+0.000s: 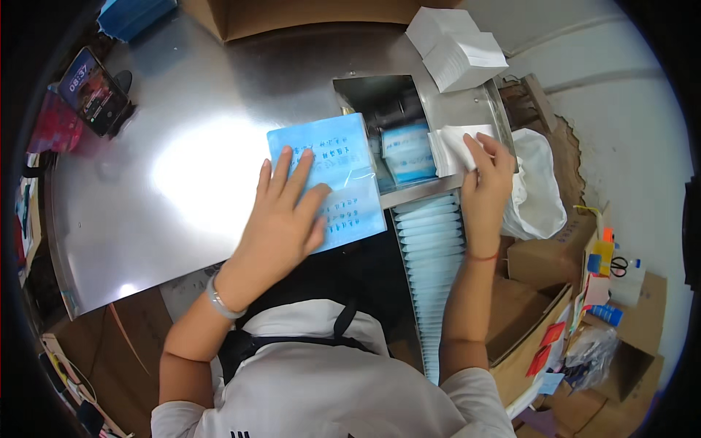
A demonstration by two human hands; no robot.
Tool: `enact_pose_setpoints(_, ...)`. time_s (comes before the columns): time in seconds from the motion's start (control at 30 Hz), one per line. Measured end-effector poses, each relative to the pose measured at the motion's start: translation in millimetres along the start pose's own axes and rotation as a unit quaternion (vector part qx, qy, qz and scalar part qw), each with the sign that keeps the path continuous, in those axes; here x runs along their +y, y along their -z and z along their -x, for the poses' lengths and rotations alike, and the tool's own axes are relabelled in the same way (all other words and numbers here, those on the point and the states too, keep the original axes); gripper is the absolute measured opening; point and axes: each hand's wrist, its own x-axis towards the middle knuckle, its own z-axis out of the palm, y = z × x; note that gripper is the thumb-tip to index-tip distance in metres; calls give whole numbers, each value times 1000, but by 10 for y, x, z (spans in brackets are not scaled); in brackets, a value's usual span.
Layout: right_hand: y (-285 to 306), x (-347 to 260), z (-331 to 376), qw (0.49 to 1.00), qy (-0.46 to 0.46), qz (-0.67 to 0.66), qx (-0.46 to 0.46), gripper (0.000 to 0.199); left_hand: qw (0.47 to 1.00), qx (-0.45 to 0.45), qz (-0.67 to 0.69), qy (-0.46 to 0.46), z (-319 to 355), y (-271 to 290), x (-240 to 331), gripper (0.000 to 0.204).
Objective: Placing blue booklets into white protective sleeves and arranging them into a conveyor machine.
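Flat on the metal table lies a light-blue plastic packet (342, 186) with darker blue print. My left hand (281, 212) rests on it, fingers spread. On the right, my right hand (487, 171) pinches the loose edge of a white folded sheet (458, 142) between thumb and fingers. That sheet belongs to or lies on a small white stack beside the table's opening; which, I cannot tell. Inside the opening sit several blue-and-white packets (407, 152). Below it, a long row of pale-blue packets (429, 248) stands packed together, running toward my body.
Two white paper stacks (460, 55) stand at the table's far right corner. A phone (93, 91) is propped at the far left of the metal table (139, 233). A cardboard box (307, 18) sits at the back. To the right are a white-lined bin (537, 190) and open cartons (529, 310).
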Motion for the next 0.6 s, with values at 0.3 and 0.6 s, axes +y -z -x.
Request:
enact_pose_setpoints(0.3, -872, -1129, -11, 988, 134, -24, -73, 21, 992, 104, -32, 62, 61, 134, -95, 32)
enact_pose_setpoints(0.6, -512, -250, 97, 983, -103, 133, 72, 21, 982, 6, -184, 46, -345, 247, 57, 57)
